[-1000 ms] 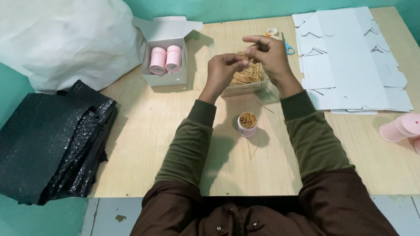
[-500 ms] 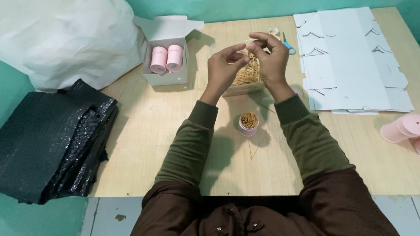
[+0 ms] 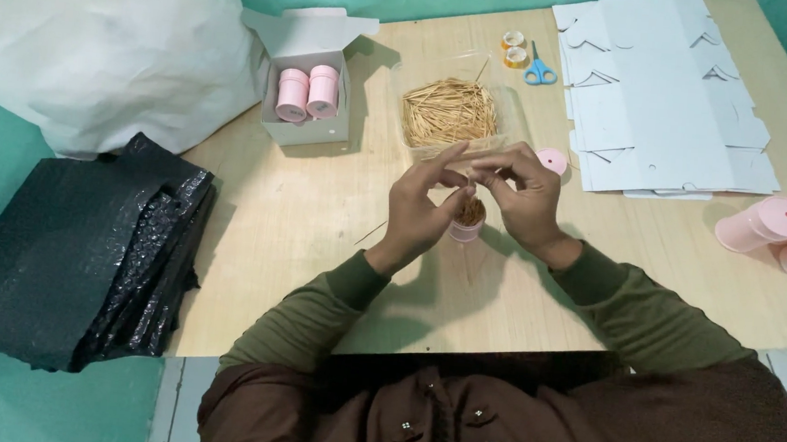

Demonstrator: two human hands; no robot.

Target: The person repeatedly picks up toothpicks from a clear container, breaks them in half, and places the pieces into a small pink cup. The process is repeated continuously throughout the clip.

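Observation:
My left hand (image 3: 421, 209) and my right hand (image 3: 524, 199) meet fingertip to fingertip over a small pink container (image 3: 465, 228) standing on the wooden table (image 3: 298, 242). Together they pinch a small bunch of toothpicks (image 3: 469, 208) that sticks into the container's mouth. Just beyond my hands is a clear tray heaped with toothpicks (image 3: 449, 111). A round pink lid (image 3: 553, 160) lies by my right hand. One loose toothpick (image 3: 372, 233) lies on the table left of my left hand.
A white open box (image 3: 312, 129) holds two pink containers at the back left. Scissors (image 3: 541, 72) and small tape rolls (image 3: 514, 49) lie behind the tray. Flat white cardboard blanks (image 3: 665, 102) and more pink containers (image 3: 781, 225) are on the right. A black bag (image 3: 74, 243) and a white bag (image 3: 100, 30) lie at the left.
Both hands came back from over the toothpick tray toward me and now sit low over the small pink container, with toothpicks between the fingers.

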